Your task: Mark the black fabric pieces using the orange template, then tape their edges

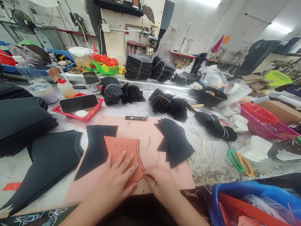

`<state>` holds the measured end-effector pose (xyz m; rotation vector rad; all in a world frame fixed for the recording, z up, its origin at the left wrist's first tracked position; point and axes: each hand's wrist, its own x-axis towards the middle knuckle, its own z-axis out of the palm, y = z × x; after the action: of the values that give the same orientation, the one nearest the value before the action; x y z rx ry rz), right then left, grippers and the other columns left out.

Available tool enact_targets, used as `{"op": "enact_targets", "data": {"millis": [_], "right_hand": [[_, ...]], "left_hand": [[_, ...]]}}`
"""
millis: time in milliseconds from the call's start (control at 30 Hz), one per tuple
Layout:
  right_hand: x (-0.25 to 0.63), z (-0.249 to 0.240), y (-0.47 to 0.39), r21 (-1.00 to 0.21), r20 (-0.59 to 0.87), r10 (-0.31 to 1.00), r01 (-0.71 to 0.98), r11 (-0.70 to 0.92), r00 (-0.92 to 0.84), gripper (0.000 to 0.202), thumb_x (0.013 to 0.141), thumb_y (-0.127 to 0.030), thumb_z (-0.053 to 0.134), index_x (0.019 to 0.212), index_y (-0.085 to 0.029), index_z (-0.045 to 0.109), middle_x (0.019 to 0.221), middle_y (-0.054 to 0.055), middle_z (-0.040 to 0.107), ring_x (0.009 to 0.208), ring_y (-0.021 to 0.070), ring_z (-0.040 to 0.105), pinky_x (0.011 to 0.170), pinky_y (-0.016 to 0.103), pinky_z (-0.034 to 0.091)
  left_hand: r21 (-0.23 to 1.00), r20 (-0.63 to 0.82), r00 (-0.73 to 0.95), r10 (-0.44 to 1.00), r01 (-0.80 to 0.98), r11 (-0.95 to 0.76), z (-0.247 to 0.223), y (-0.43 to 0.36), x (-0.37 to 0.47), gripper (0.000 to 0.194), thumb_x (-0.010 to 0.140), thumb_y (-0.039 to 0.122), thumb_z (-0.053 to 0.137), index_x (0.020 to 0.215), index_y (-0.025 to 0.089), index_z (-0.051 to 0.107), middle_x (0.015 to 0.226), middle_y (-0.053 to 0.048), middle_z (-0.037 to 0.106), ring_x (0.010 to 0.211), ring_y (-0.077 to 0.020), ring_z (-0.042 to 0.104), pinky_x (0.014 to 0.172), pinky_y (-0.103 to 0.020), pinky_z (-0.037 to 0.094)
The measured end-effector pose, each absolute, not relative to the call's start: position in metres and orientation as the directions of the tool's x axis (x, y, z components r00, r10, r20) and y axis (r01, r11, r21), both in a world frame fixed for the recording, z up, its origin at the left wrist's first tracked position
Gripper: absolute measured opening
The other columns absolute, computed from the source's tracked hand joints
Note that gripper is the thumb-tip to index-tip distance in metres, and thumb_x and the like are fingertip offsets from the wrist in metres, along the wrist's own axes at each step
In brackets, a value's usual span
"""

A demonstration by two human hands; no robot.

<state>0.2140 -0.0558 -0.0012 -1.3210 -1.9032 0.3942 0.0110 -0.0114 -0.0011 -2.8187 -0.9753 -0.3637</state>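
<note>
My left hand (119, 177) lies flat with fingers spread on an orange template (121, 146), which has slots along its right edge. Under the template is a black piece (96, 150), showing at the left and along the template's right edge. At the template's lower right corner, my right hand (160, 179) pinches a thin stick-like tool (154, 185). A pink sheet (145, 131) lies beneath all of this. To the right of my hands, several black pieces (175, 141) overlap on the sheet.
Stacks of black pieces (21, 116) fill the left side. Behind are a red basket (90, 113) with a phone, a dark marker-like bar (136, 118) and tied black bundles (161, 100). Scissors (240, 161) lie right, above a blue tub (254, 188). A sewing machine (117, 34) stands behind.
</note>
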Motion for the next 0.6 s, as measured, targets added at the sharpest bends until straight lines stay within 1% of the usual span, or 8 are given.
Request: {"op": "enact_targets", "data": {"millis": [167,267,467,600], "right_hand": [[0.2155,-0.0042,-0.0561,-0.645,0.414,0.897,0.647,0.407,-0.152,0.022,0.088,-0.013,0.046,0.081,-0.020,0.065,0.080,0.005,0.071,0.072,0.0176,0.063,0.069,0.029,0.054],[0.2168,-0.0039,-0.0563,-0.646,0.410,0.900,0.648,0.403,-0.151,0.021,0.087,-0.012,0.046,0.081,-0.020,0.065,0.079,0.005,0.071,0.071,0.0175,0.063,0.067,0.029,0.053],[0.2164,-0.0039,-0.0571,-0.664,0.392,0.908,0.637,0.392,-0.149,0.021,0.086,-0.010,0.047,0.081,-0.021,0.064,0.078,0.004,0.070,0.069,0.0171,0.061,0.064,0.027,0.051],[0.2186,0.0006,-0.0568,-0.637,0.362,0.913,0.665,0.390,-0.189,0.025,0.087,-0.011,0.042,0.084,-0.020,0.065,0.077,0.005,0.068,0.072,0.0188,0.060,0.064,0.029,0.050]], "left_hand": [[-0.084,0.305,0.762,0.571,0.619,-0.781,-0.0027,-0.0099,0.0134,0.047,0.086,0.045,0.048,0.129,0.026,0.048,0.135,-0.002,0.051,0.124,-0.0320,0.044,0.109,-0.058,0.011],[-0.092,0.311,0.760,0.570,0.621,-0.778,-0.0023,-0.0096,0.0143,0.047,0.086,0.045,0.048,0.129,0.025,0.049,0.135,-0.002,0.051,0.125,-0.0315,0.044,0.110,-0.056,0.008],[-0.069,0.305,0.752,0.585,0.630,-0.774,-0.0019,-0.0097,0.0156,0.046,0.086,0.045,0.047,0.128,0.025,0.050,0.133,-0.003,0.053,0.125,-0.0313,0.043,0.109,-0.055,0.009],[-0.046,0.279,0.749,0.601,0.635,-0.771,-0.0014,-0.0091,0.0157,0.045,0.084,0.043,0.050,0.126,0.026,0.051,0.132,-0.003,0.054,0.124,-0.0314,0.044,0.109,-0.056,0.009]]}}
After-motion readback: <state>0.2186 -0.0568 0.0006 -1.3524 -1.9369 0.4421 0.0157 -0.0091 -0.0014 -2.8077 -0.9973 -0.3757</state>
